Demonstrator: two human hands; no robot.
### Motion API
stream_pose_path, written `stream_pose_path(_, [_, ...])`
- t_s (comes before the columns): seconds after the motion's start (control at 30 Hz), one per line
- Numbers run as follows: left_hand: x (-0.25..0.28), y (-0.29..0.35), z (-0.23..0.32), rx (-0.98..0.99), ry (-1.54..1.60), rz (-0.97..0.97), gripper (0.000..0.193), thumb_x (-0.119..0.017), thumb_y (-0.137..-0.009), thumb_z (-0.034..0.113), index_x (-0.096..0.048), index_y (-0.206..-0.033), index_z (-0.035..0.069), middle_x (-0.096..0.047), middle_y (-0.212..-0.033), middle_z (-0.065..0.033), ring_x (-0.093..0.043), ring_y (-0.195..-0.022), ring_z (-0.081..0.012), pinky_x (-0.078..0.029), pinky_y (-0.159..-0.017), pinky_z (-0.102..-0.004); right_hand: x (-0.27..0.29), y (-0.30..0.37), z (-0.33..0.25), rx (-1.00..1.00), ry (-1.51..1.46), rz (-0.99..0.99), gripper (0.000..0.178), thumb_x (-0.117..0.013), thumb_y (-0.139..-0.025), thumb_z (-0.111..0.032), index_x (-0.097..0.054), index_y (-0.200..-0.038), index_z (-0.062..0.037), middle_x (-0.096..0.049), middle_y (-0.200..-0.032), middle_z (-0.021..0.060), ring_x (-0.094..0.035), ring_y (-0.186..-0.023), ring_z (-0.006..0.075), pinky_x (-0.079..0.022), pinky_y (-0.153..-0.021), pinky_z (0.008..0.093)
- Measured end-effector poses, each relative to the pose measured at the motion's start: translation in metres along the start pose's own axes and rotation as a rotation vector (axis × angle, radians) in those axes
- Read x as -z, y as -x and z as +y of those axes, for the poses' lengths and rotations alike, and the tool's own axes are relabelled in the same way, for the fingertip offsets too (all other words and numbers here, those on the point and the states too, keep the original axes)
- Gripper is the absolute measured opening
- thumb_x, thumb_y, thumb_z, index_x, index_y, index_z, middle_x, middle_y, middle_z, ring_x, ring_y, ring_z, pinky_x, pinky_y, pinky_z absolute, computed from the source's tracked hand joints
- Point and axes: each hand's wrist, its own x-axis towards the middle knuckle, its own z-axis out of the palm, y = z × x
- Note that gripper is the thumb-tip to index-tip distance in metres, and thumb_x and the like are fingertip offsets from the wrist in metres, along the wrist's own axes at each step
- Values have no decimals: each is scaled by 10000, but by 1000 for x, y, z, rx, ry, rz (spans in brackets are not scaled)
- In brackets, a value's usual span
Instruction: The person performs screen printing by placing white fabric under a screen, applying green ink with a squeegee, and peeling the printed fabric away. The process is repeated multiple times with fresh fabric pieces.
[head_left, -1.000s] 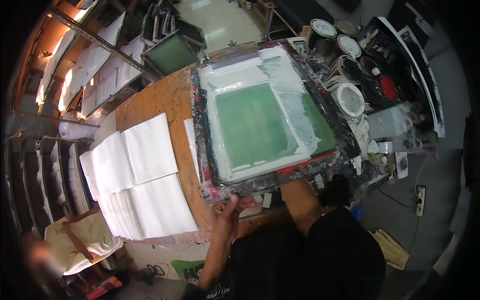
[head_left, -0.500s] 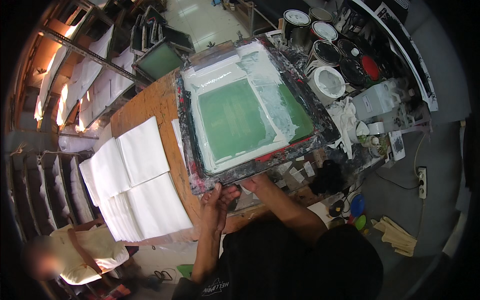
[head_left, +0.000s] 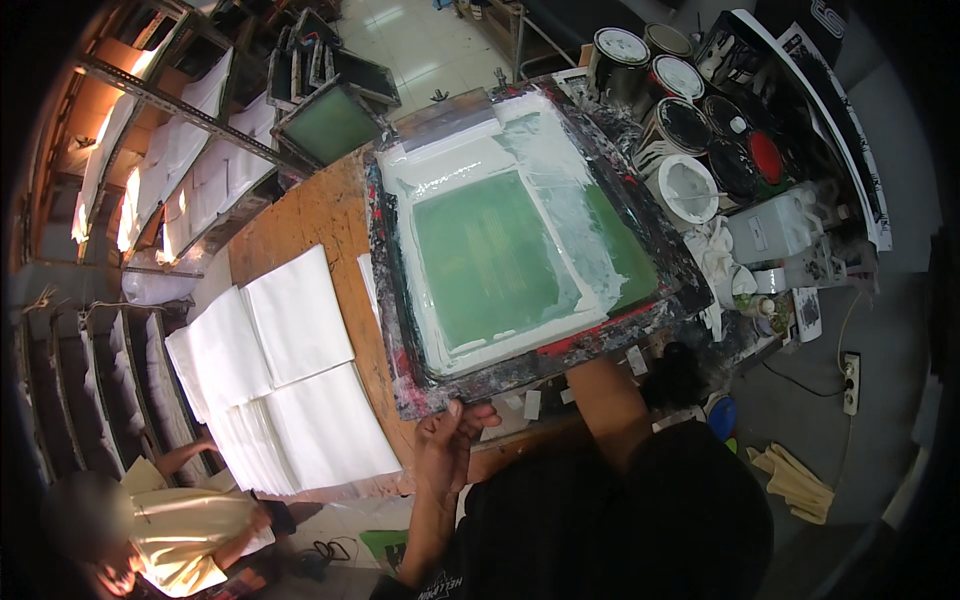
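– Right hand has slipped under the framed screen within the last half second; only its forearm shows, at five o'clock.
– And the left hand?
– Gripping the near edge at seven, thumb up. What the right grasps, I cannot tell.
– Any room around?
– The screen sits over the wooden table; bare wood opens toward ten, white paper stacks lie near at eight, paint cans crowd two.
– Pointing where?
– Far end toward eleven; the lens bend makes its longer side hard to judge.
– Hidden bits?
– Sheets at nine, mostly covered by the screen.
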Motion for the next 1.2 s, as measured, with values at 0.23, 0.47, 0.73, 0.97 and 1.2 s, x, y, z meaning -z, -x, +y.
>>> stream_pose_path(0.23, [-3, -5, 1, -60, -7, -40, 365, -639, -1014, 300, -697, -958, -55, -750, -966, -220, -744, -857, -302, -551, -888, -420, -7, -4, 57, 44, 52, 53, 373, -521, -919, -133, -650, -1261, -53, -685, -1171, 171, -630, -1146, 338, -485, -1004, 442])
stream_pose_path(0.47, [-8, -5, 8, -188, 30, -86, 396, -618, -1026, 326, -701, -962, -56, -749, -923, -213, -733, -800, -292, -572, -849, -428, -20, 29, -31, 253, 683, 283, 373, -539, -880, -21, -689, -1221, -32, -714, -1116, 198, -665, -1109, 363, -507, -974, 429])
stream_pose_path(0.73, [-18, -19, 37, -368, -41, -168, 356, -573, -1047, 367, -653, -1075, 21, -746, -917, -163, -715, -797, -257, -542, -887, -416, -70, 137, -242, 1046, 2493, 981, 338, -616, -877, 10, -699, -1205, 8, -712, -1147, 234, -689, -1076, 389, -540, -953, 414])
stream_pose_path(0.97, [-43, -13, 85, -520, -79, -218, 358, -564, -1054, 351, -639, -1129, 9, -742, -991, -142, -719, -863, -235, -531, -950, -394, -238, 101, -127, 1881, 1984, -305, 376, -625, -947, -110, -621, -1312, -20, -664, -1311, 143, -541, -1336, 364, -438, -1094, 512])
stream_pose_path(1.2, [-6, 73, 156, -719, -669, -817, 402, -538, -986, 329, -611, -1134, -37, -676, -1000, -197, -670, -960, -308, -519, -899, -457, -300, 2, -99, 1805, 2002, -244, 619, -567, -909, -623, -718, -711, -57, -660, -648, 128, -643, -659, 309, -466, -766, 444])
